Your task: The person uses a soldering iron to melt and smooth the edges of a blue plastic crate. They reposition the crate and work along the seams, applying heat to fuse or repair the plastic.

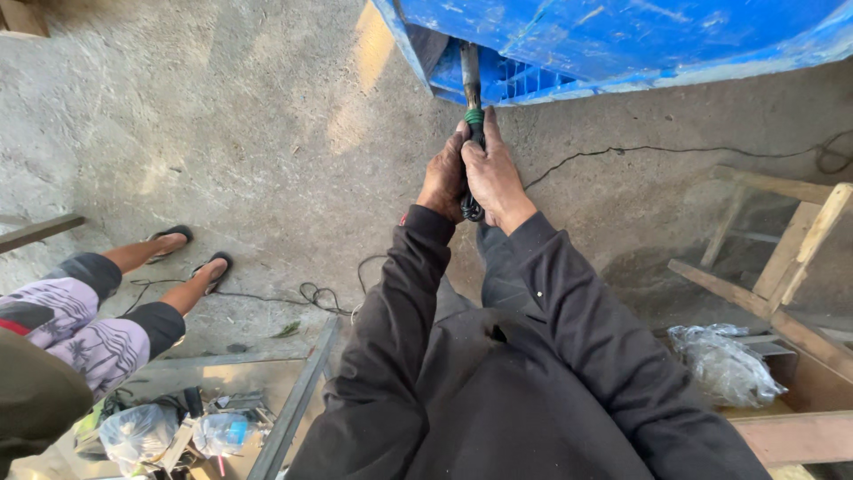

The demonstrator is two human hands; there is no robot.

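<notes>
Both hands are closing together around the same tool: the left hand and the right hand are wrapping side by side, touching each other, on the dark grip of a long-handled tool. Its shaft is running up and away from the person, past a green band just above the fingers, and its far end is meeting the lower edge of a blue painted structure at the top of the view; what kind of tool head it has cannot be told, since the tip is sitting in shadow there. Dark long sleeves are covering both arms down to the wrists.

A thin black cable is trailing across the concrete floor to the right of the hands, and another loop of cable is lying on the floor to the lower left. At the left edge another person is sitting or crouching, their legs stretching out in sandals. A wooden frame is standing at the right, with a crumpled clear plastic bag resting beside it. More plastic-wrapped bits are lying at the bottom left near a metal bar.
</notes>
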